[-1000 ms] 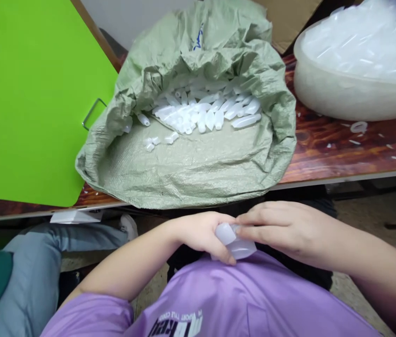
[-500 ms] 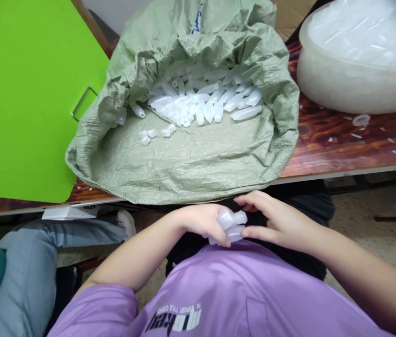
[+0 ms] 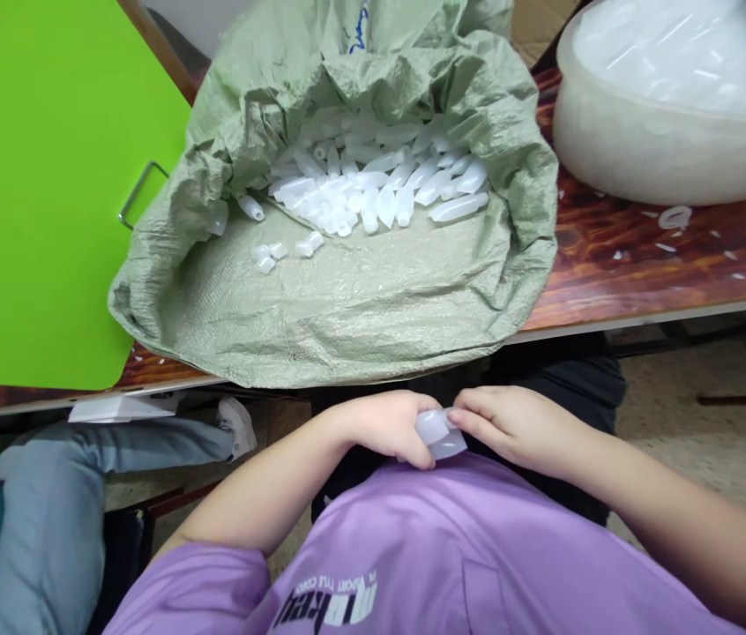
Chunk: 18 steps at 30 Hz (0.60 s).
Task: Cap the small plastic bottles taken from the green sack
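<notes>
My left hand is closed around translucent white plastic pieces, held in front of my purple shirt. The fingers of my right hand are pinched together on the narrow end of the upper piece. My palm hides part of what the left hand holds. Beyond my hands, a green woven sack lies open on the table with its rim rolled back. Inside it is a heap of similar white plastic pieces, with a few small ones lying apart near the front.
A translucent tub full of white plastic pieces stands at the right on the wood-patterned table. White scraps lie around it. A bright green board with a metal handle is at the left. Another person's leg is at lower left.
My right hand has closed its fingers, which stood apart before, onto the end of a plastic piece. My left hand keeps its hold. The view has shifted slightly.
</notes>
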Each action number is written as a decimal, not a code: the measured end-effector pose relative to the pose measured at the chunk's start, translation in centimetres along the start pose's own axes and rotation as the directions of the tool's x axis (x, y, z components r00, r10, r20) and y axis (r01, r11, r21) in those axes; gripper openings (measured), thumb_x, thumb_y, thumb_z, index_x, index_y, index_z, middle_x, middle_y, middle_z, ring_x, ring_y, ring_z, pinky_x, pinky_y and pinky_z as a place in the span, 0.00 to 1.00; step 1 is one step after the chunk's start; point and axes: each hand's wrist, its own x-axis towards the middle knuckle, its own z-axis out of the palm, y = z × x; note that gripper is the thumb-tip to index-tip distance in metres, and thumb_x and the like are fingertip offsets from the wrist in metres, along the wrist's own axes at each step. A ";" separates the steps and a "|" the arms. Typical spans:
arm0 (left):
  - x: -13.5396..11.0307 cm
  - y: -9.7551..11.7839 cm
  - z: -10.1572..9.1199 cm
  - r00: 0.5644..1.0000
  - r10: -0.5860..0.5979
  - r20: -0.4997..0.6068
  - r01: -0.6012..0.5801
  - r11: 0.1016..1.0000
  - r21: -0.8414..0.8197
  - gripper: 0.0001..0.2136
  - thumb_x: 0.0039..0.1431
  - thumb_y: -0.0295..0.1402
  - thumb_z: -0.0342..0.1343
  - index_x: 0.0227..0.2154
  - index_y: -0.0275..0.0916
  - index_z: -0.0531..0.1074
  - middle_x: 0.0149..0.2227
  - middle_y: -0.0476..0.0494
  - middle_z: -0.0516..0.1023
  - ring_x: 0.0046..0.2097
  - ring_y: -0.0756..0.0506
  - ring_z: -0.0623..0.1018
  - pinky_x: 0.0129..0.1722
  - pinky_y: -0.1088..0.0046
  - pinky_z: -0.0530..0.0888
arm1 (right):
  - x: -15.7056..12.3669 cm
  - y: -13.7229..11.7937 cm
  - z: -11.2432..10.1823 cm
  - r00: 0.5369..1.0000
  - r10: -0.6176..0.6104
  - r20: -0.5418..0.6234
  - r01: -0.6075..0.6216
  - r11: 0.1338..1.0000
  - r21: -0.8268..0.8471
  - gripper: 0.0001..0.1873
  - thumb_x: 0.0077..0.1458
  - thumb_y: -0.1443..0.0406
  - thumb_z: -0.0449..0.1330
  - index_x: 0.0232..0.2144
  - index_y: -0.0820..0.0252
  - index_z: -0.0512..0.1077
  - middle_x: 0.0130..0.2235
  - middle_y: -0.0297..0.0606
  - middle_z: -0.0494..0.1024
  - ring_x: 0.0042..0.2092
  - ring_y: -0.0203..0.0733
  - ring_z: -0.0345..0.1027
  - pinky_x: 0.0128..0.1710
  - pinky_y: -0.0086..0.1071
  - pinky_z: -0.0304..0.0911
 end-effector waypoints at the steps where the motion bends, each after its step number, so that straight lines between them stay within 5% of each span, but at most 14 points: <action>1: 0.0 0.0 0.0 1.000 0.004 -0.010 -0.004 1.000 0.002 0.15 0.37 0.30 0.58 0.32 0.38 0.65 0.27 0.53 0.69 0.27 0.53 0.68 0.24 0.80 0.64 | 0.0 0.1 0.0 0.999 -0.032 -0.015 0.032 0.999 0.012 0.17 0.59 0.55 0.48 0.38 0.61 0.70 0.35 0.41 0.74 0.36 0.41 0.68 0.34 0.35 0.64; 5: -0.1 0.0 0.2 0.999 0.012 -0.046 -0.010 0.999 0.043 0.16 0.38 0.30 0.58 0.34 0.38 0.66 0.30 0.52 0.70 0.29 0.52 0.69 0.24 0.80 0.64 | -0.2 0.4 0.2 0.970 -0.237 -0.057 0.241 0.967 0.086 0.15 0.58 0.63 0.52 0.47 0.60 0.66 0.44 0.43 0.71 0.44 0.40 0.66 0.43 0.33 0.64; 13: 0.6 -1.1 2.1 0.974 -0.072 -0.215 0.102 0.987 0.128 0.19 0.36 0.31 0.55 0.37 0.38 0.67 0.31 0.47 0.73 0.28 0.48 0.72 0.22 0.78 0.64 | 1.0 0.7 2.3 0.992 -0.068 -0.103 0.078 0.993 0.094 0.12 0.57 0.65 0.51 0.42 0.61 0.69 0.39 0.41 0.74 0.38 0.40 0.68 0.37 0.33 0.64; 18: 1.1 -1.9 2.7 0.958 -0.135 -0.254 0.187 0.963 0.193 0.18 0.35 0.32 0.55 0.35 0.39 0.68 0.31 0.46 0.74 0.28 0.48 0.72 0.22 0.78 0.63 | 2.0 0.8 3.1 0.997 0.071 -0.006 -0.068 0.980 0.187 0.12 0.56 0.63 0.52 0.41 0.60 0.69 0.37 0.39 0.75 0.36 0.38 0.69 0.36 0.32 0.64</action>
